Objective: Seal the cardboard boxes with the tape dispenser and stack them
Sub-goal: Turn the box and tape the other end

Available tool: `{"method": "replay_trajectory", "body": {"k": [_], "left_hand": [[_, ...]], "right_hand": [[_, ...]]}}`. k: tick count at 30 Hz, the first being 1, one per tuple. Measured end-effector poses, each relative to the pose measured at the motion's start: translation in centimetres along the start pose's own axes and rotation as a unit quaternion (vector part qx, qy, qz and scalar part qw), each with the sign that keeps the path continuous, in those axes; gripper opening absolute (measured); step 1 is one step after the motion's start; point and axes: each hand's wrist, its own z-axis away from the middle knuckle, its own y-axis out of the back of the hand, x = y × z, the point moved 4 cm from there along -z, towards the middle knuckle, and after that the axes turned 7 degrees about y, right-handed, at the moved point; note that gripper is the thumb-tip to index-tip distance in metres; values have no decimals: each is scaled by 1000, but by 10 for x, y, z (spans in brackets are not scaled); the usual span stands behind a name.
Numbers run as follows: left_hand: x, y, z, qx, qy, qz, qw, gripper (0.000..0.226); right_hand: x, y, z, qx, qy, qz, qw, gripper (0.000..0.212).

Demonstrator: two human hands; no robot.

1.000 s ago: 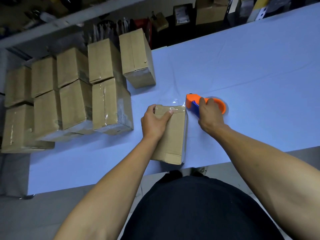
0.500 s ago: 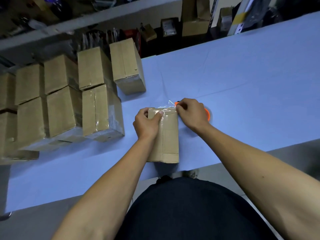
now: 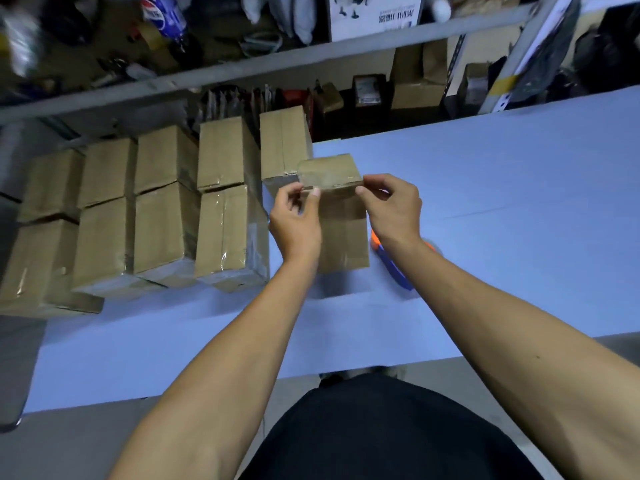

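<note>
The blue table [image 3: 485,209] carries everything, and the box in hand is the mark for all that follows. To the left of that box stands the stack of sealed boxes [image 3: 166,216], set in rows two high and running back toward the shelf [image 3: 242,67]; they are packed tight against one another, which reads as finished work parked out of the way so that the near side stays free for taping. The nearest of them, a single upright box [image 3: 282,143], sits just behind and left of the box in hand and is partly hidden by it.

The box being sealed [image 3: 341,216] stands on end near the middle of the table, its top face tilted toward the person, probably so the taped end is in plain sight. A strip of clear tape [image 3: 329,173] shines across that top and folds over the near edge.

The left hand [image 3: 294,226] grasps the top left corner, thumb pressed on the front face at the tape's edge and fingers curled round the side. The right hand [image 3: 391,209] does the same at the top right corner, thumb on the front and fingers bent behind. Held so from both sides, the box is steadied while the tape end is rubbed down, I judge.

The orange tape dispenser [image 3: 398,268] lies on the table just right of the box, partly under the right forearm, let go but close by for the next seam.
</note>
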Motion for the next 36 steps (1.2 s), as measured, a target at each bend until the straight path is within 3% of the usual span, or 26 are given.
{"method": "replay_trajectory", "body": {"k": [4, 8, 16, 24, 27, 29, 33, 36], "left_hand": [[-15, 14, 2, -14, 16, 17, 1000, 15], [-26, 29, 4, -8, 10, 7, 1000, 22], [-37, 34, 13, 0, 13, -94, 995, 27], [-36, 32, 29, 7, -15, -161, 987, 28], [-39, 34, 25, -5, 9, -156, 988, 15], [-43, 33, 20, -16, 48, -142, 989, 19], [-50, 24, 16, -94, 137, -105, 981, 46], [-54, 16, 19, -129, 135, -108, 976, 43]], "right_hand": [[15, -5, 9, -24, -26, 5, 999, 12], [19, -9, 16, -52, 7, 15, 998, 6], [29, -12, 26, -91, 72, 101, 988, 14], [35, -9, 34, -96, 41, 127, 986, 16], [34, -12, 33, -100, 12, 129, 986, 19], [38, -11, 33, -95, -21, 111, 989, 14], [38, -21, 34, -136, -32, 113, 984, 38], [38, -32, 39, -156, -29, 105, 982, 50]]}}
